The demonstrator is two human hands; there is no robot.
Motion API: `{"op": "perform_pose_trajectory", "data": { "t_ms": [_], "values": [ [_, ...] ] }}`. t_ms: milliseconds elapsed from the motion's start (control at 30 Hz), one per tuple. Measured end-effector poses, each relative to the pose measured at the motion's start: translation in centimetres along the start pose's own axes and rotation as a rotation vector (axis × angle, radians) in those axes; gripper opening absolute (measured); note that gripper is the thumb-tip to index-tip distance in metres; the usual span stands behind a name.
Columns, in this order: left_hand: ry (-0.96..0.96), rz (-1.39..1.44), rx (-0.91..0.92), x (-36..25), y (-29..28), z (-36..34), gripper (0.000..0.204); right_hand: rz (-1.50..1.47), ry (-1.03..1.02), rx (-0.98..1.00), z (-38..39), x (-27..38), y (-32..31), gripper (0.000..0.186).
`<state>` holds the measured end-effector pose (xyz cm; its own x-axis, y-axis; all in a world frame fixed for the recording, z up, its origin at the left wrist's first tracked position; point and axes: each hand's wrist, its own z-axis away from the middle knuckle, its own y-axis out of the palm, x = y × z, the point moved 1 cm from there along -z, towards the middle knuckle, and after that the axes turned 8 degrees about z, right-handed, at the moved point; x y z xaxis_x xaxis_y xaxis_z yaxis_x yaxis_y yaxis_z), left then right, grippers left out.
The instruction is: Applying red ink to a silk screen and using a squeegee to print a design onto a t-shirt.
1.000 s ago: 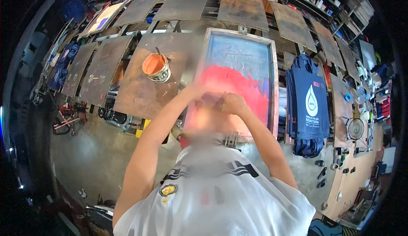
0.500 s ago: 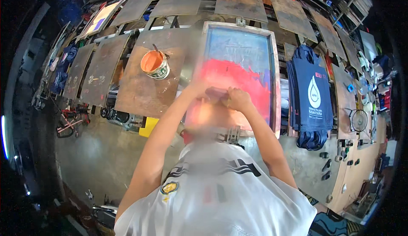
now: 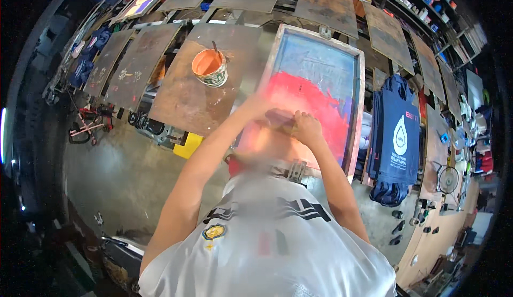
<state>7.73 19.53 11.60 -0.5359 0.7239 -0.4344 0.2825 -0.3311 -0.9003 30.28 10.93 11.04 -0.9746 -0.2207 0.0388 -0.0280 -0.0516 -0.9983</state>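
head view: dull purple bar lies between the two hands, over the lower half of a wood-framed screen. right hand clamped on the bar's right end, fingers curled. left hand at its other end, blurred; cannot tell its grip. red ink spread above and right of the bar. left of screen: bucket, orange inside, on brown tabletop. right: dark blue bags, stacked.

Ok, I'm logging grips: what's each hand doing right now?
Left hand: blurred, grip cannot be told.
Right hand: closed, apparently holding a blurred dark bar.
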Motion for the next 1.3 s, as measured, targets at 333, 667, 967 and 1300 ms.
{"op": "perform_pose_trajectory", "data": {
  "t_ms": [333,667,967,1300],
  "values": [
    [-0.136,0.18,0.202,-0.2,1.0,0.8,0.059,-0.035,-0.065,0.103,1.1,0.3,-1.4,0.053],
    [-0.048,0.015,0.124,-0.8,0.9,0.2,0.067,-0.07,-0.018,0.145,0.8,0.0,-1.7,0.047],
    [-0.065,-0.02,0.054,0.5,0.1,1.2,0.065,0.014,-0.157,0.09,-1.0,0.2,-1.1,0.052],
    [-0.141,-0.036,0.026,0.3,-0.1,1.2,0.061,-0.052,-0.187,0.018,-2.1,-0.4,-1.6,0.043]
  ]
}}
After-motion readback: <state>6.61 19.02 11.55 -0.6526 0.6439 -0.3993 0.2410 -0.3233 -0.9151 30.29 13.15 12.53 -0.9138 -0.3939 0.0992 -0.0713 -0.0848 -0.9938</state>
